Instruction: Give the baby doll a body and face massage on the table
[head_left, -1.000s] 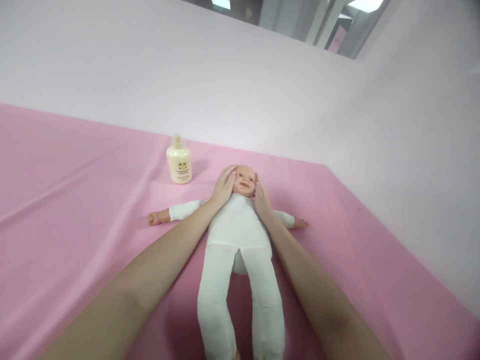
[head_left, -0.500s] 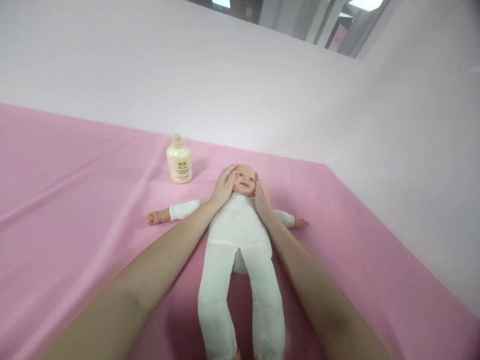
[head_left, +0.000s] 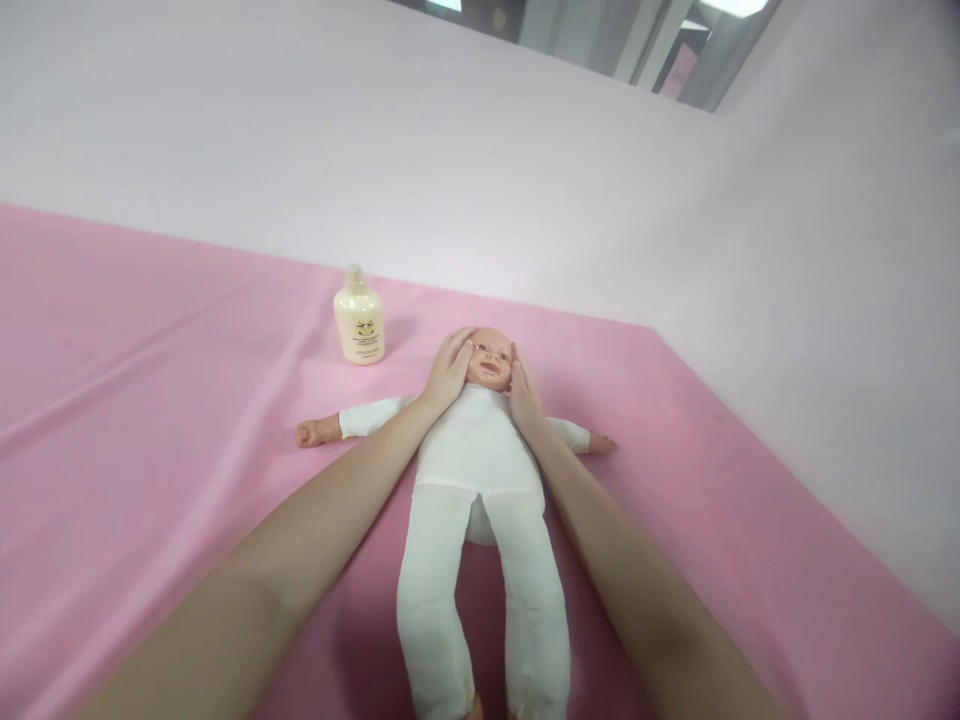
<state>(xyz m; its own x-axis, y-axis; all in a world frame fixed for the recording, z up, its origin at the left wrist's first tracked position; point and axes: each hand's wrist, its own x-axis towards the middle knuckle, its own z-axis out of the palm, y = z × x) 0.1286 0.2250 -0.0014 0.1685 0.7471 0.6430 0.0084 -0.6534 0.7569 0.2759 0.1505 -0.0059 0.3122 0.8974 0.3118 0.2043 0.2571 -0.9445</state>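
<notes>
A baby doll (head_left: pixel 480 470) in a white suit lies on its back on the pink sheet (head_left: pixel 150 420), arms spread, legs pointing toward me. My left hand (head_left: pixel 448 372) lies flat against the left side of the doll's head (head_left: pixel 490 358). Against the head's right side rests my right hand (head_left: pixel 525 395), fingers together. The head is cupped between both palms, with the face showing between them. A cream lotion bottle (head_left: pixel 359 318) stands upright a short way behind and to the left of the head.
The pink sheet covers the whole surface and is creased on the left. A pale wall rises behind it and along the right side, close to the doll's right arm.
Both hands stay on the doll's head. The view has shifted very slightly; nothing else has moved.
</notes>
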